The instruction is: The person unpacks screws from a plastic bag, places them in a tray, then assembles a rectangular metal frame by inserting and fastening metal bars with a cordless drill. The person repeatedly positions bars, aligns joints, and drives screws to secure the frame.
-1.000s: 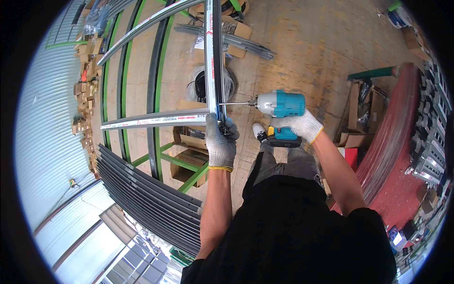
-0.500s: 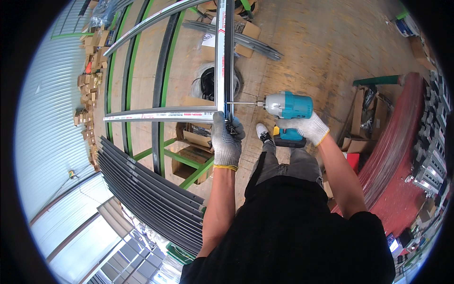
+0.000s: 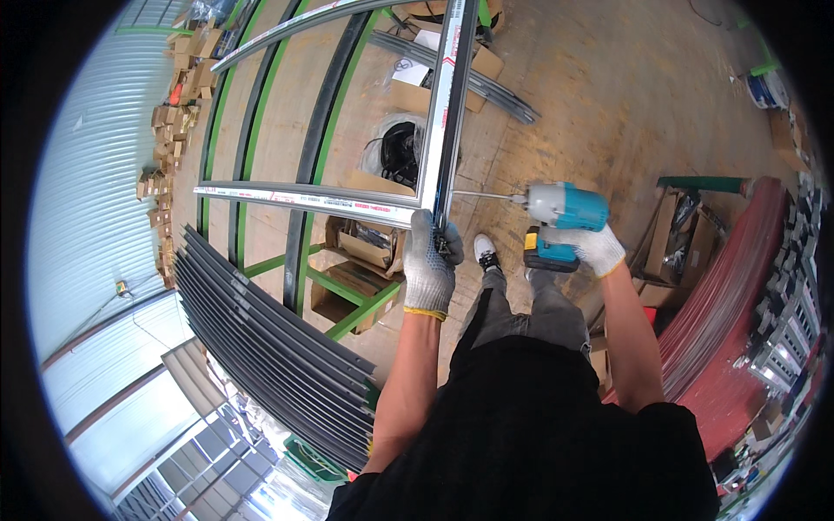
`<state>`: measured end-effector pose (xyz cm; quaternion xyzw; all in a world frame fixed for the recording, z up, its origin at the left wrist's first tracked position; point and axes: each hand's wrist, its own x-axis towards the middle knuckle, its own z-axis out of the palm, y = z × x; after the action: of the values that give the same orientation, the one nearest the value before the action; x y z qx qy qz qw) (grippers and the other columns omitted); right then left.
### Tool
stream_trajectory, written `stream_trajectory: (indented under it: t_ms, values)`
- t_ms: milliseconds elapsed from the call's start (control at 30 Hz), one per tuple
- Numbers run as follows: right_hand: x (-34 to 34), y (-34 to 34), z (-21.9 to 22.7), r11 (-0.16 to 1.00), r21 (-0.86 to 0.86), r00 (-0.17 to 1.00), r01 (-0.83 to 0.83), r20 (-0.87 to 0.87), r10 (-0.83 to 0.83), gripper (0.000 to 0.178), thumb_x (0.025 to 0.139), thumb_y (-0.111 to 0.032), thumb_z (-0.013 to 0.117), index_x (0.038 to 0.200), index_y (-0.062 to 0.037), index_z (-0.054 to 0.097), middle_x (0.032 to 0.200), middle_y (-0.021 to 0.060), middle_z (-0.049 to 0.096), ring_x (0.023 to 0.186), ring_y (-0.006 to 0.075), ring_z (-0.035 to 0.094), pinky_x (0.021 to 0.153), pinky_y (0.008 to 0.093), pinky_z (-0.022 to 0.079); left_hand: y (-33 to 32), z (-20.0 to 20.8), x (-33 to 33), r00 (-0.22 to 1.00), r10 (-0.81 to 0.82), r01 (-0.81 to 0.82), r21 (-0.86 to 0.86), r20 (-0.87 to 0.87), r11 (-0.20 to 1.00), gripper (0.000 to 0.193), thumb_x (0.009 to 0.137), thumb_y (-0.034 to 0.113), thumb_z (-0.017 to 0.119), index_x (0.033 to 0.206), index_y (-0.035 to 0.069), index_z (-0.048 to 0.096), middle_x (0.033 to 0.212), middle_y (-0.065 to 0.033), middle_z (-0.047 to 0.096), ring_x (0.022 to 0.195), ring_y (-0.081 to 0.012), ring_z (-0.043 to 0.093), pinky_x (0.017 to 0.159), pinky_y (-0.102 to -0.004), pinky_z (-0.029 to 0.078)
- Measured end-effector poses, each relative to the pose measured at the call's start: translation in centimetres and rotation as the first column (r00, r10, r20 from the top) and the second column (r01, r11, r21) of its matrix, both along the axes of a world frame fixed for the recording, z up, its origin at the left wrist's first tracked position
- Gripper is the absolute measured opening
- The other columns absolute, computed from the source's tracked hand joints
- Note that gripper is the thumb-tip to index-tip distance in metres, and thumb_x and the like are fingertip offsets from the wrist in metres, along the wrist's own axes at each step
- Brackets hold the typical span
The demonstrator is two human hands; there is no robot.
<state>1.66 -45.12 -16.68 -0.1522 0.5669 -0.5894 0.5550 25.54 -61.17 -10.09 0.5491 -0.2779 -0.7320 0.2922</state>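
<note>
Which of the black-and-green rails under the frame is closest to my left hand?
The rightmost rail, passing beneath the frame nearest your left hand; the others lie farther left.

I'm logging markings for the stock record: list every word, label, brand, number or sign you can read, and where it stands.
Metal frame: red and dark print on its white strips, too small to read.
White sheet: dark round mark, no legible lettering.
Power tool: no lettering legible.
</note>
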Motion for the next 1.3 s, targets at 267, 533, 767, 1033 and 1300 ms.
stream_trajectory:
  t_ms: [267,533,767,1033,1300]
  values:
    - [-1.6,4.3,0.7,0.989,-0.120,0.988,0.089,-0.117,-0.103,0.048,0.081,0.006,0.082,0.127,-0.0051,0.070,0.118,0.0020,0.073,0.108,0.0188,0.069,0.097,0.0353,0.055,0.4,1.4,3.5,0.963,-0.267,0.257,0.156,0.048,0.954,0.042,0.110,0.044,0.056,0.112,0.004,0.067,0.083,-0.0060,0.068,0.068,-0.0151,0.062,0.057,-0.0279,0.046]
    - [1.6,8.2,4.8,0.998,-0.007,0.884,0.069,-0.464,-0.064,0.036,0.082,0.003,0.082,0.116,-0.0065,0.077,0.112,0.0022,0.074,0.102,0.0189,0.070,0.090,0.0353,0.057,2.4,5.8,5.8,0.922,-0.370,0.383,0.153,-0.112,0.911,0.031,0.109,0.019,0.057,0.129,-0.002,0.066,0.098,-0.0097,0.071,0.076,-0.0180,0.067,0.064,-0.0277,0.052]
    - [5.2,9.4,7.1,1.000,-0.025,0.750,0.001,-0.661,-0.017,0.037,0.082,0.002,0.085,0.117,-0.0077,0.078,0.113,0.0030,0.075,0.101,0.0199,0.072,0.090,0.0349,0.058,0.9,6.9,5.5,0.897,-0.423,0.429,0.022,-0.127,0.903,0.037,0.107,0.025,0.067,0.126,-0.006,0.062,0.090,-0.0171,0.071,0.061,-0.0193,0.060,0.052,-0.0272,0.043]
    - [9.2,11.1,7.0,0.987,0.049,0.771,0.154,-0.630,-0.089,0.056,0.075,-0.015,0.099,0.126,-0.0099,0.077,0.118,0.0047,0.081,0.107,0.0231,0.078,0.096,0.0365,0.061,0.3,4.6,6.1,0.860,-0.351,0.392,0.040,-0.369,0.919,0.031,0.105,0.025,0.074,0.118,-0.002,0.068,0.093,-0.0132,0.069,0.070,-0.0194,0.061,0.056,-0.0277,0.045]
    - [11.2,11.0,9.8,0.999,-0.003,0.505,0.044,-0.863,-0.024,0.046,0.079,-0.016,0.097,0.120,-0.0103,0.078,0.114,0.0054,0.080,0.104,0.0234,0.077,0.089,0.0349,0.062,0.8,5.0,5.7,0.892,-0.261,0.314,0.091,-0.370,0.945,0.029,0.107,0.028,0.072,0.122,0.004,0.069,0.095,-0.0055,0.068,0.070,-0.0154,0.059,0.056,-0.0272,0.044]
